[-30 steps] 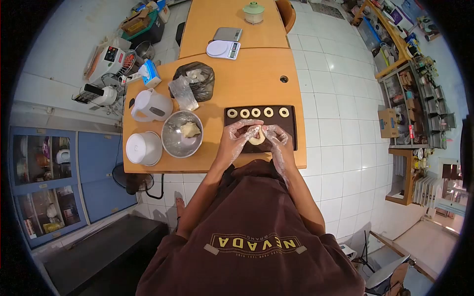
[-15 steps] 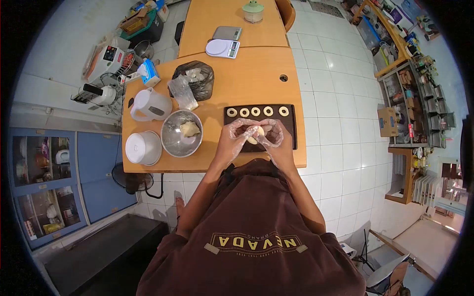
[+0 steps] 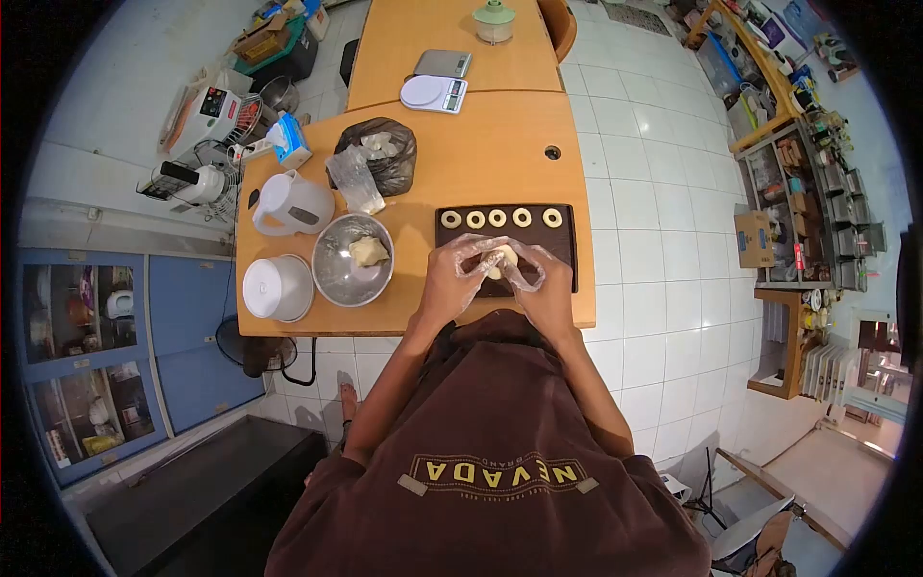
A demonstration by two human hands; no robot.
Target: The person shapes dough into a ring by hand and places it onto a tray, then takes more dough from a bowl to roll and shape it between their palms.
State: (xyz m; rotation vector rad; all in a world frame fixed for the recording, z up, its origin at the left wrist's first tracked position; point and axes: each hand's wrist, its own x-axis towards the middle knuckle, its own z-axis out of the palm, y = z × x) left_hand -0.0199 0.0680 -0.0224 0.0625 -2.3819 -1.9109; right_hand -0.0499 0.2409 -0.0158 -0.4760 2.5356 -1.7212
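Left of the dark tray (image 3: 565, 240), farthest off, stand a white tub (image 3: 274, 288) and, behind it, a white kettle (image 3: 300, 204); nearer the tray is a steel bowl (image 3: 332, 279) with a dough lump (image 3: 368, 253) inside, and beyond the bowl lie a clear bag (image 3: 356, 183) and a dark bag (image 3: 396, 168). Over the tray's near part, the left hand (image 3: 455, 271) has its fingertips pinched on a dough piece (image 3: 505, 256), held up between the two hands. A second ago this piece hangs as a loop, its hole facing the camera; now it is turned and mostly covered by fingers, so it seems to be in the middle of shaping, though I cannot tell whether its ends are joined. To its right, the right hand (image 3: 544, 281) pinches it too, thumb and fingers brought together. Along the tray's far edge, five dough rings (image 3: 497, 212) lie in a row, apart from one another.
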